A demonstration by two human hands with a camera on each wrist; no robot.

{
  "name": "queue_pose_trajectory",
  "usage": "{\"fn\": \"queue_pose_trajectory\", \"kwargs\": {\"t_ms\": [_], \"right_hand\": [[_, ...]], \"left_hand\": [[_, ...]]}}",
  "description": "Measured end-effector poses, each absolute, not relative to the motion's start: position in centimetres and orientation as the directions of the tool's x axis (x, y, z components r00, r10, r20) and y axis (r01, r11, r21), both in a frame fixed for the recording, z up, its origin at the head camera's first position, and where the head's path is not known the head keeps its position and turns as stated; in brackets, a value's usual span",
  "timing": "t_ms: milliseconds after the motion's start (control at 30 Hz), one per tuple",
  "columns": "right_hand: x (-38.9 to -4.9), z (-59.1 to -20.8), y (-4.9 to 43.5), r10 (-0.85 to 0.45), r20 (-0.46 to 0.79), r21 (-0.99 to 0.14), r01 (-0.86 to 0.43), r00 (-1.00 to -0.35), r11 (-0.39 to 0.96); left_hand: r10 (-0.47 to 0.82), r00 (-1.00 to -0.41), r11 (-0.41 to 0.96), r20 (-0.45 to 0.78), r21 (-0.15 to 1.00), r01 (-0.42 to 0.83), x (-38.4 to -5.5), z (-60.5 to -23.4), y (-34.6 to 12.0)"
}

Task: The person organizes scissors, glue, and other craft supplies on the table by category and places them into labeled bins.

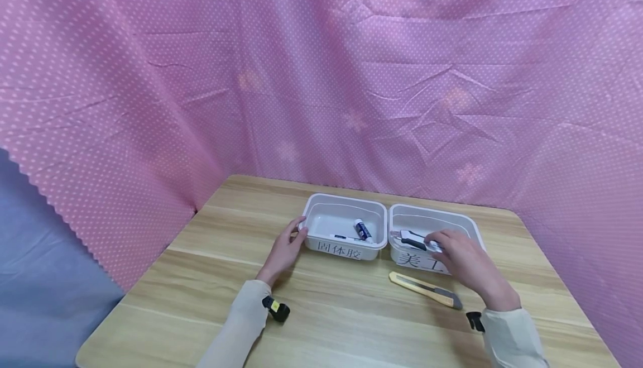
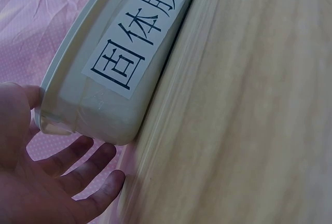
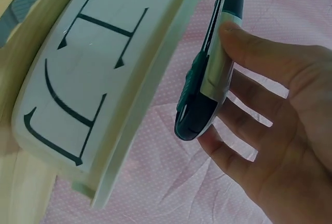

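My right hand point(image 1: 462, 259) pinches a white and black utility knife point(image 3: 215, 79) between thumb and fingers, just above the front rim of the right plastic box point(image 1: 472, 227). My left hand point(image 1: 286, 249) grips the left end of the other white box point(image 1: 311, 203), thumb and index finger at its rim, the remaining fingers spread below. That box holds a glue stick point(image 1: 363, 230) with a white cap and a slim white pen-like stick point(image 1: 349, 239). On the table in front of the right box lies a yellow utility knife point(image 1: 424, 290) with a dark grey end.
Both boxes stand side by side on a wood-grain table point(image 1: 351, 312), each with a printed label on its front. A pink dotted cloth point(image 1: 321, 77) hangs behind the table and at its sides. Blue fabric point(image 1: 45, 278) shows at the far left.
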State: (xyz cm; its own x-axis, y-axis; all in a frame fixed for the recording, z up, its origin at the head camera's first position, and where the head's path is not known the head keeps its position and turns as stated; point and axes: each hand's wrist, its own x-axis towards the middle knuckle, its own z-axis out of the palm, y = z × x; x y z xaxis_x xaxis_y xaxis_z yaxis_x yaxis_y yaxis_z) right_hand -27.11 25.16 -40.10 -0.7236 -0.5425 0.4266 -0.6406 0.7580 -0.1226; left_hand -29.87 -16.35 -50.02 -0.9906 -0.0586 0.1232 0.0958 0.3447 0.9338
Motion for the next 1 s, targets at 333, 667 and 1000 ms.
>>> {"fn": "queue_pose_trajectory", "kwargs": {"t_ms": [333, 667, 1000], "right_hand": [[-28.2, -40.3, 25.8, -0.527, 0.425, -0.161, -0.635, -0.736, 0.756], [-29.2, -40.7, 26.1, -0.503, 0.429, -0.2, -0.622, -0.75, 0.757], [-29.9, -41.6, 26.7, -0.465, 0.367, -0.273, -0.571, -0.806, 0.774]], "left_hand": [[-0.065, -0.992, 0.358, 0.108, 0.93, 0.078, -29.8, -50.0, -16.5], [-0.064, -0.991, 0.351, 0.113, 0.933, 0.084, -29.7, -50.0, -16.3], [-0.064, -0.991, 0.35, 0.114, 0.933, 0.085, -29.7, -50.0, -16.4]]}}
